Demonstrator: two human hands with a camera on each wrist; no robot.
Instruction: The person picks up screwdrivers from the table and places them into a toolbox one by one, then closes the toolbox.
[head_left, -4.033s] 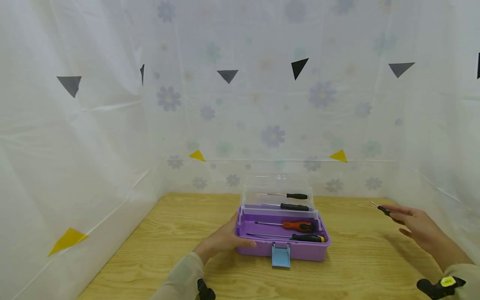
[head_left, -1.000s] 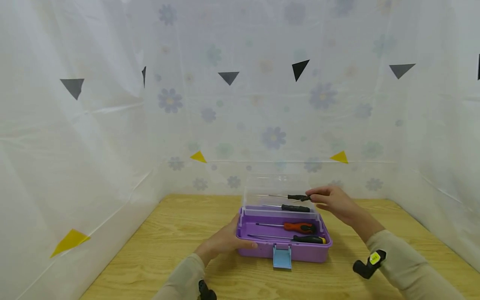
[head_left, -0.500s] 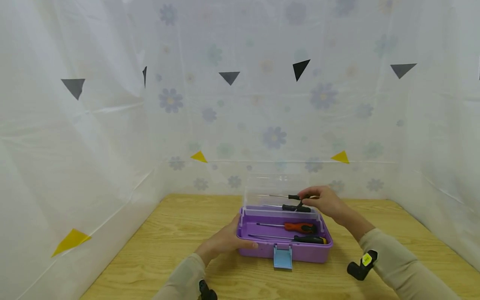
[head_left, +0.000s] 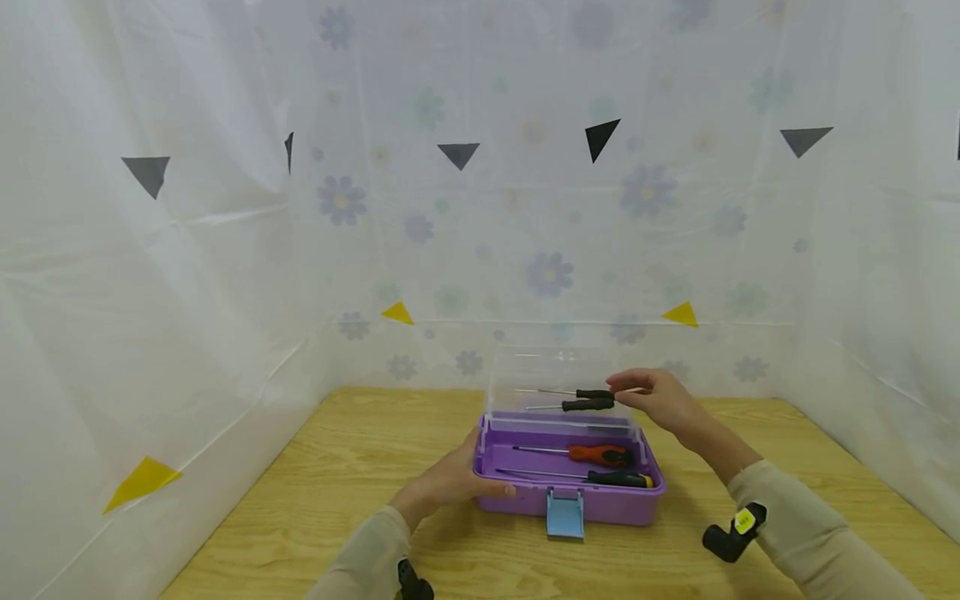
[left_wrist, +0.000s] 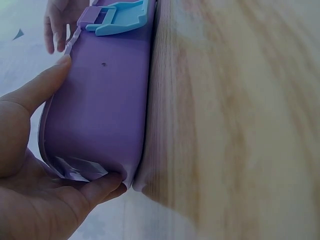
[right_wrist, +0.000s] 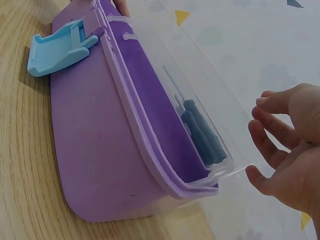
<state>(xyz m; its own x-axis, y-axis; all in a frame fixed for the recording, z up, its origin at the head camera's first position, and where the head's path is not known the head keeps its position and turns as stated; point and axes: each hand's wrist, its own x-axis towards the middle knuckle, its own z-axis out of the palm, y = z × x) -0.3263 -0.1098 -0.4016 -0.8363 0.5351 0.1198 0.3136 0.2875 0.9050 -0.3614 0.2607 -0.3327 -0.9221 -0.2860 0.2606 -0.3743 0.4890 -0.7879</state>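
My left hand (head_left: 450,475) grips the left end of a purple plastic toolbox (head_left: 600,504), thumb along its front in the left wrist view. Its transparent lid (head_left: 555,367) stands tilted back. Two dark-handled screwdrivers, an upper one (head_left: 595,394) and a lower one (head_left: 588,405), lie side by side at the lid. My right hand (head_left: 663,404) hovers just right of their handle ends, its loosely bent fingers holding nothing. In the front compartment lie a red-and-black screwdriver (head_left: 600,455) and a black-and-yellow one (head_left: 618,479), shafts pointing left.
A light blue latch (head_left: 565,514) hangs down at the toolbox's front. The toolbox stands on a wood-grain table (head_left: 337,517). White flower-patterned curtains (head_left: 547,208) with black and yellow triangles enclose the back and sides.
My right hand came from the far right with a small dark screwdriver, released it at the lid and drew slightly right. The lower handle there sits higher. My left hand stayed put.
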